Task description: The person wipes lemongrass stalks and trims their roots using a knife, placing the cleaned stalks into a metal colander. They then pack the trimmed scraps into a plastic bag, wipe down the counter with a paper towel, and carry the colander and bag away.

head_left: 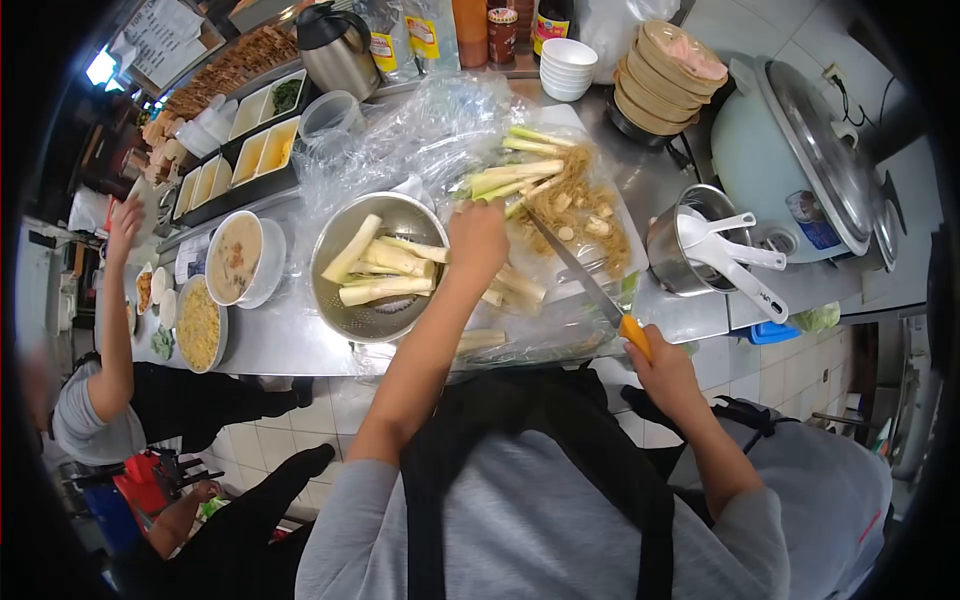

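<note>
Under the colander point(343, 312): steel counter point(690, 316), running out to both sides.
Large cooker point(760, 150): pale body, metal lid; well to the right of the colander.
Plastic sheet point(390, 130): clear, crumpled; spread behind the colander and to its right.
Cutting board point(632, 238): white; right of the colander, bearing cut stalks and a heap of stringy roots point(590, 205).
Steel pot point(672, 262): holds white-handled ladles point(735, 268); right of the colander, beyond the board.
Knife point(575, 265): yellow handle, blade slanting over the board; tip toward the colander side.
Right hand point(665, 370): fingers wrapped around the knife handle; right of the colander.
Left hand point(480, 238): just right of the colander, at the stalks near the knife tip; fingers bent, fingertips hidden, grasp cannot be told.
Stalks point(398, 260): pale; several inside the colander, others right of it on the board.
</note>
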